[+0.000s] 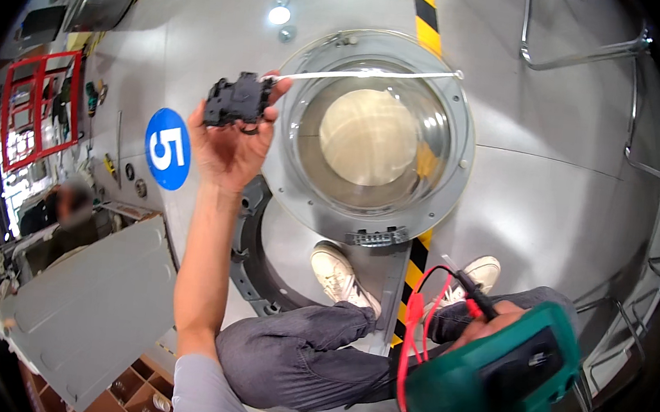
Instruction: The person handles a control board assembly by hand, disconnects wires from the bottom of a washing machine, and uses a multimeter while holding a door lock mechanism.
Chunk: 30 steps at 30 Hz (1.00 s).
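My left hand [236,147] is raised at the left, its fingers closed around a black plastic door lock [239,101]. A thin white rod [369,75] with a small eyelet runs from the lock to the right, over a round washing machine door [441,192]. At the lower right my right hand [486,328] is wrapped about a green multimeter [492,373], which hides part of the fingers. Black and red test probes [476,297] stick out beside that hand, and red leads [412,323] loop down along the meter's left side.
A dark ring-shaped frame [249,273] lies by my left knee. The glass-bowled door rests on the floor before my shoes. A grey panel [94,303] stands at the lower left near another person [70,218]. A red frame [40,110] and metal chair legs [582,57] flank the area.
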Motion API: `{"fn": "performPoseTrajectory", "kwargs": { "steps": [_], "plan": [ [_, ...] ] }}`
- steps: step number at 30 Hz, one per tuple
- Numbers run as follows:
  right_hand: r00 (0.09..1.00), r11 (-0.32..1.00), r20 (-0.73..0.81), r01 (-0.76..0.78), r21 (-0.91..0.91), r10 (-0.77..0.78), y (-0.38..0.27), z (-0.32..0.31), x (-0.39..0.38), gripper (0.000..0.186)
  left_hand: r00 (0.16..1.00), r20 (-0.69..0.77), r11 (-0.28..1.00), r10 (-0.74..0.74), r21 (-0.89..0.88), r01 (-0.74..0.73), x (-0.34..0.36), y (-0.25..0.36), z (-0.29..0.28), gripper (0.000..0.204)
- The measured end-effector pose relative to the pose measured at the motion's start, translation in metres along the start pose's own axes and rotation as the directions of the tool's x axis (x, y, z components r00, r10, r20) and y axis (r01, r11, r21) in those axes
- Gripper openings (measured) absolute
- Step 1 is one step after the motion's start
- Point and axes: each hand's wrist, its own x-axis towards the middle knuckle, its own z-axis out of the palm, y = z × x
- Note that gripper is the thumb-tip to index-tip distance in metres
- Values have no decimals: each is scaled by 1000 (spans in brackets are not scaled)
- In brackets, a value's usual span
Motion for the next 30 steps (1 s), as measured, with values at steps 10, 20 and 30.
{"fn": "performPoseTrajectory", "kwargs": {
  "steps": [10, 20, 30],
  "plan": [
    [943, 974, 244, 217, 71, -228, -2, -5, 11, 52, 995, -94, 984, 19, 181, -1, 3, 3, -7, 87],
    [934, 989, 330, 150, -12, -138, -6, 0, 14, 46, 995, -104, 978, -5, 208, 26, -5, 13, -26, 78],
    [993, 995, 116, 5, -103, 7, -4, 18, 5, 58, 989, -143, 971, -21, 231, 54, -2, 5, -15, 83]
  ]
}}
